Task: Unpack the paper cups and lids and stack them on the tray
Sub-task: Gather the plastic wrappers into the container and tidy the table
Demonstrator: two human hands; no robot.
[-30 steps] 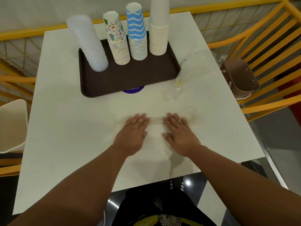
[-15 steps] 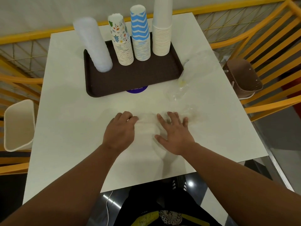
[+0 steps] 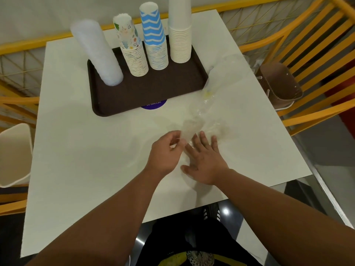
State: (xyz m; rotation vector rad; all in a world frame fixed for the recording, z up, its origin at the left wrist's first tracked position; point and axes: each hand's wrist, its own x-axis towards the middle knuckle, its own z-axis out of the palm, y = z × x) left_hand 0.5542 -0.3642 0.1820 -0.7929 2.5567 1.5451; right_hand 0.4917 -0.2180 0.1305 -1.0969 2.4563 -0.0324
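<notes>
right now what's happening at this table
A person is folding up an empty clear plastic bag on the white table. The left hand pinches its edge while the right hand presses it flat. On the brown tray stand a stack of lids and three cup stacks: patterned, blue zigzag and plain white. More clear wrap lies beside the tray.

**Left of the table open, far edge walled by stacks**

Bare table point(image 3: 80, 150) lies left of the hands and before the tray point(image 3: 149, 93). Four tall stacks, lids point(image 3: 98, 54) and three of cups point(image 3: 155, 39), wall the tray's far half. Crumpled wrap point(image 3: 213, 96) clutters the right, between tray and hands.
</notes>
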